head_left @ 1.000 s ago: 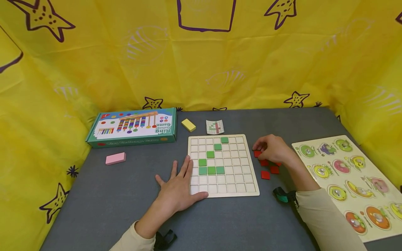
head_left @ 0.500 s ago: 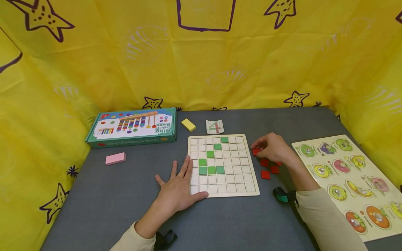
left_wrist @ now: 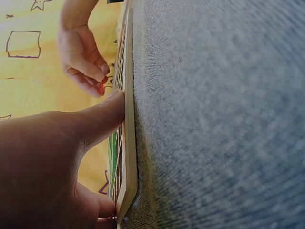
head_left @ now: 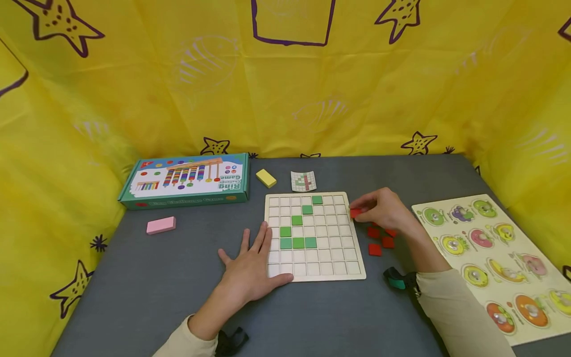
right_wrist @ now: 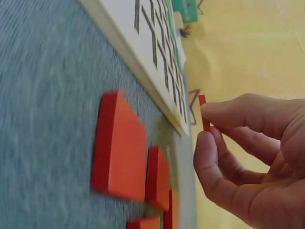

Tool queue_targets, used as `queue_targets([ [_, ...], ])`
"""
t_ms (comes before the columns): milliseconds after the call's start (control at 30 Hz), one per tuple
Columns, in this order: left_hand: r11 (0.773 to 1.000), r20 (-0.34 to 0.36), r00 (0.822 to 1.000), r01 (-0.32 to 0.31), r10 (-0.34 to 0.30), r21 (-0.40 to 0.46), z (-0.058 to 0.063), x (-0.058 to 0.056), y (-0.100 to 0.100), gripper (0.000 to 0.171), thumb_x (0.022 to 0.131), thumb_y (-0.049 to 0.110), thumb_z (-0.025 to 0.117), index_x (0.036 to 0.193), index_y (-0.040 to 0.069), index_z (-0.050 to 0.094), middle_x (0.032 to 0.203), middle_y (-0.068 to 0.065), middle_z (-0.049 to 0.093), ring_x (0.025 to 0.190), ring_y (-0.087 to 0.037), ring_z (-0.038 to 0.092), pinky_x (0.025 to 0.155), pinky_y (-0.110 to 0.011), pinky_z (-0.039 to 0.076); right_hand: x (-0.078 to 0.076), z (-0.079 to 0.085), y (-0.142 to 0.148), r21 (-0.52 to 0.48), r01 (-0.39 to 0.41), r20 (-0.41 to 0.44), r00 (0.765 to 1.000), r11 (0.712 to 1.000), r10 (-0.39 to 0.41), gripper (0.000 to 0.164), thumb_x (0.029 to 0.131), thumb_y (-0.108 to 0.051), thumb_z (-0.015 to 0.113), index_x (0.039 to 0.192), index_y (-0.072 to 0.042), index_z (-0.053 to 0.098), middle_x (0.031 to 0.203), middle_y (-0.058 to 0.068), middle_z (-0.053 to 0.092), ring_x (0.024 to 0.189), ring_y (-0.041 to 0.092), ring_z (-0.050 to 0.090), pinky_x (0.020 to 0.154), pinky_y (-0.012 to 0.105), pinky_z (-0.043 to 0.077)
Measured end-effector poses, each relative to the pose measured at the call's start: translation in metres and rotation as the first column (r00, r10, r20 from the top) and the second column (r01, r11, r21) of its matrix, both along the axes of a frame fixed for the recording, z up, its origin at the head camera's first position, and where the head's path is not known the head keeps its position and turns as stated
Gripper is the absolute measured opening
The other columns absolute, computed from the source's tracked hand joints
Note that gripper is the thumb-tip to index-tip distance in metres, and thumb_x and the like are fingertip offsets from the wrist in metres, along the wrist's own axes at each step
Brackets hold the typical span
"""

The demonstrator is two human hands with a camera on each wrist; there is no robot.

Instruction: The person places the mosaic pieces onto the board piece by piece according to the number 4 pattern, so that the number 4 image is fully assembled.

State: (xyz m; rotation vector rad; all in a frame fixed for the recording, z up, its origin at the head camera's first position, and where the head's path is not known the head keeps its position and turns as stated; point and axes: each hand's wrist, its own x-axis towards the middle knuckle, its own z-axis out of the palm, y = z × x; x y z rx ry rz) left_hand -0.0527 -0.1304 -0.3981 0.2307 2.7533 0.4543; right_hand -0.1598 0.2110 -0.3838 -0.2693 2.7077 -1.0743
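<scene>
A cream grid board [head_left: 327, 255] lies on the table, with several green square tiles [head_left: 298, 243] in its cells. My left hand [head_left: 247, 272] rests spread at the board's near left corner, its thumb on the front edge and fingertips along the left side. In the left wrist view the thumb [left_wrist: 102, 117] presses on the board's rim. My right hand [head_left: 385, 210] pinches a red square tile [head_left: 355, 213] between thumb and fingers, just off the board's right edge. The right wrist view shows this tile [right_wrist: 206, 125] edge-on, lifted off the table. Several loose red tiles [head_left: 374, 249] lie below that hand.
A small pattern card [head_left: 303, 181] and a yellow block [head_left: 266, 178] lie behind the board. To the left are a game box [head_left: 185, 181] and a pink block [head_left: 161, 225]. A fruit puzzle board [head_left: 495, 258] lies beside the right forearm. Yellow cloth [head_left: 285, 99] surrounds the table.
My right hand has picked up a red tile from the group and carried it left and slightly away, toward the board's edge. The left hand has stayed in place.
</scene>
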Motion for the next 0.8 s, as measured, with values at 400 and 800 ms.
queue_targets([
  [400, 1.0, 0.004, 1.0, 0.002, -0.002, -0.012, -0.002, -0.002, -0.001, 0.117, 0.083, 0.074, 0.072, 0.169, 0.017, 0.017, 0.177, 0.003, 0.004, 0.161, -0.044, 0.008, 0.099, -0.095, 0.006, -0.007, -0.001, -0.034, -0.066, -0.021, 0.079, 0.997, 0.998, 0.026, 0.03, 0.081, -0.013, 0.09, 0.11, -0.01, 0.083, 0.102, 0.008, 0.079, 0.089, 0.023, 0.066, 0.076, 0.032, 0.054],
  [800, 1.0, 0.01, 1.0, -0.004, 0.004, -0.018, -0.003, -0.002, -0.001, 0.117, 0.082, 0.076, 0.071, 0.169, 0.019, 0.016, 0.177, 0.003, 0.003, 0.161, -0.044, 0.008, 0.1, -0.095, 0.005, -0.026, -0.001, -0.055, -0.101, -0.044, 0.147, 0.987, 0.994, 0.059, 0.028, 0.082, -0.01, 0.087, 0.11, -0.01, 0.083, 0.111, 0.01, 0.078, 0.095, 0.023, 0.067, 0.081, 0.033, 0.055],
])
